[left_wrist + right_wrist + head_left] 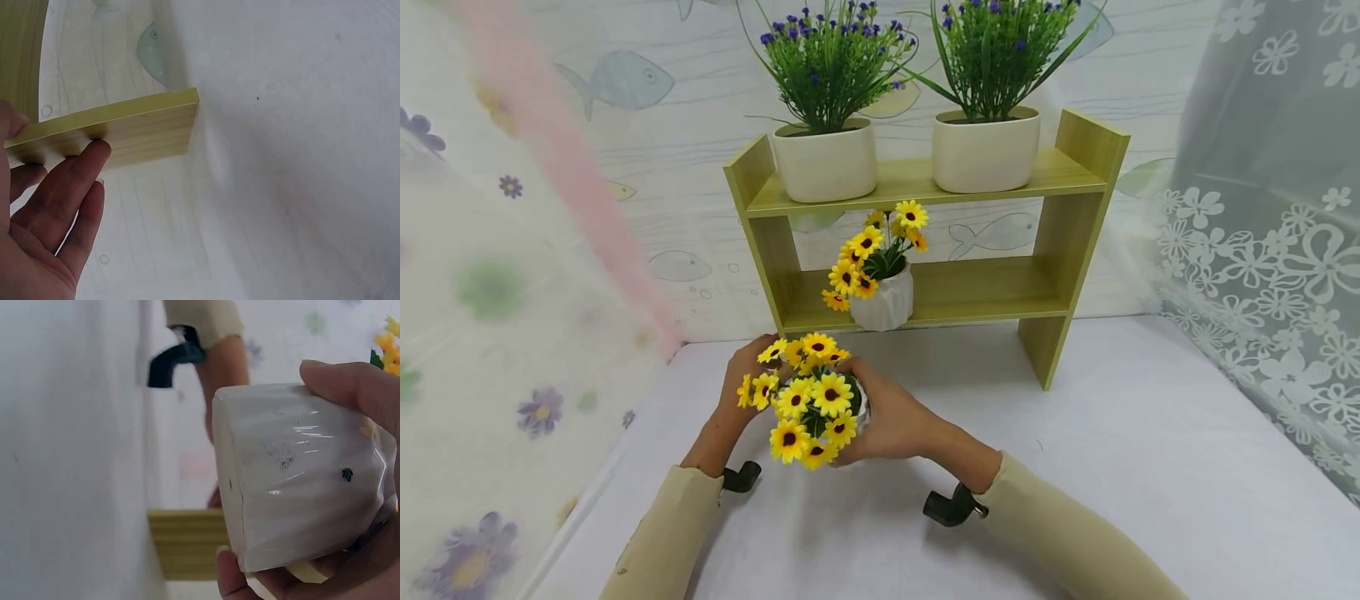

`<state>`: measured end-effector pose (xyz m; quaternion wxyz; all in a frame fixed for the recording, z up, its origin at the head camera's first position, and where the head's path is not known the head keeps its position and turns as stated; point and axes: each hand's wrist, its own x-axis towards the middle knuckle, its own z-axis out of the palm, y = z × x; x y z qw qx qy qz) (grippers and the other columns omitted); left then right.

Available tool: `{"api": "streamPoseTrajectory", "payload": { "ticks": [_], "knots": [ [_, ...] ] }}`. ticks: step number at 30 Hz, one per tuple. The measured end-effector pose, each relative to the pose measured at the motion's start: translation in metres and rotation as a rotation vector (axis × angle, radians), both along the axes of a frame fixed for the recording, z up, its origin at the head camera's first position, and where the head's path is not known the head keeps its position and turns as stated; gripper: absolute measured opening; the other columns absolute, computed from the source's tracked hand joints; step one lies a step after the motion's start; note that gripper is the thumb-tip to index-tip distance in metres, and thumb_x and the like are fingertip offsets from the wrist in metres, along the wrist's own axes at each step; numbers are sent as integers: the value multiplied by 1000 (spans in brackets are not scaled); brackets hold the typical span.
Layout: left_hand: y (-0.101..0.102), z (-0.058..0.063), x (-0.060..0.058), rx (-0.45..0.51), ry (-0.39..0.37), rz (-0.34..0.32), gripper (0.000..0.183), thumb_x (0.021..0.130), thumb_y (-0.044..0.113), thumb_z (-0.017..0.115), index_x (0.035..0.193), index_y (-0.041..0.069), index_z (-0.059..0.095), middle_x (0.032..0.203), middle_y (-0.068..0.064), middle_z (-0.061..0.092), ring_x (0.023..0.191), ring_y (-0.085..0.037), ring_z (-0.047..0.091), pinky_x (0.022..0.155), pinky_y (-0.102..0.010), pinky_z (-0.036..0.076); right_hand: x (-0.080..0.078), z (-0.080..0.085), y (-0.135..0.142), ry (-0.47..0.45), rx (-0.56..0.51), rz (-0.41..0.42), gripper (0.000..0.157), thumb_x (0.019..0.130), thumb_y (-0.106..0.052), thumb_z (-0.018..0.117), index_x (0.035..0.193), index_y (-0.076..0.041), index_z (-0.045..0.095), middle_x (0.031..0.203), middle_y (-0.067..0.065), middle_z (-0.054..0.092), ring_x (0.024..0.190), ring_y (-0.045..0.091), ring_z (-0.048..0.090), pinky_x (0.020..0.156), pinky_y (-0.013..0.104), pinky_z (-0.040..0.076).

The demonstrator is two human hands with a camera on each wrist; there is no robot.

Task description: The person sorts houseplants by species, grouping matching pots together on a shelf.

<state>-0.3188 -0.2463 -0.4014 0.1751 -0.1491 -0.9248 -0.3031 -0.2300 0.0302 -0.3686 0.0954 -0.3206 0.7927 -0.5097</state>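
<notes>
My right hand grips a ribbed white ceramic pot of yellow artificial sunflowers. In the right wrist view the pot lies tilted on its side, its base facing left and raised off the white cloth. My left hand pinches the lower side panel of a small wooden shelf, fingers along one face and thumb at the other. In the head view the flowers partly cover that hand. A second sunflower pot stands at the left of the shelf's lower board.
On the top board sit two cream planters, the left planter and the right planter, both with purple-flowered greenery. A white cloth covers the table. Behind the shelf hangs a fish-print curtain; lace hangs at the right.
</notes>
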Motion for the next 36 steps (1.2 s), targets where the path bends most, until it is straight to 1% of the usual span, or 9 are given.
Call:
{"api": "streamPoseTrajectory", "payload": {
  "ticks": [4,7,10,14,17,21,25,29,36],
  "knots": [
    [4,3,4,1,-33,42,40,101,21,72,136,3,66,125,-16,73,110,-37,73,100,-55,59,-5,12,13,21,-40,-5,102,68,-17,101,149,-26,40,141,-6,57,125,14,60,106,40,53],
    [5,3,5,20,-49,59,42,101,24,73,137,4,66,125,-16,73,110,-36,73,98,-54,60,-10,21,26,74,-79,-8,101,68,-15,100,149,-24,41,144,-3,56,128,16,59,108,43,53],
    [6,3,5,48,-68,47,47,101,28,72,141,4,65,130,-16,71,107,-35,74,90,-52,63,-14,30,40,111,-117,-25,100,68,-11,100,148,-20,40,147,1,54,131,21,58,108,46,53],
    [6,3,5,68,-85,31,50,101,29,69,145,5,63,136,-14,69,104,-34,75,82,-48,66,-17,43,58,93,-170,-67,102,68,-4,98,148,-18,38,151,4,48,134,25,55,108,48,53],
    [6,3,5,70,-86,24,50,102,28,67,148,6,61,137,-14,69,104,-33,75,81,-47,66,-19,53,70,93,-201,-110,103,68,-1,97,149,-18,37,151,4,46,135,26,52,110,50,51],
    [6,3,5,72,-81,18,49,103,27,67,148,7,61,135,-14,69,103,-33,75,81,-48,65,-23,63,87,160,-212,-187,103,66,-1,99,148,-16,39,149,6,48,133,27,53,112,51,50],
    [7,2,6,77,-71,12,48,103,27,66,146,7,61,134,-14,70,102,-33,75,82,-48,65,-26,68,106,209,-226,-261,104,66,0,98,151,-12,39,149,6,51,132,26,55,110,49,51],
    [7,0,6,74,-63,14,47,103,27,66,145,6,62,135,-14,70,101,-33,76,81,-48,65,-31,70,120,231,-235,-313,103,68,1,97,152,-11,39,149,5,53,133,23,55,109,41,53],
    [8,1,6,71,-63,22,47,103,27,67,146,7,62,133,-14,70,101,-33,75,81,-48,65,-38,71,129,260,-264,-392,98,71,1,95,151,-8,41,148,6,54,132,21,55,111,34,50]
  ]
}}
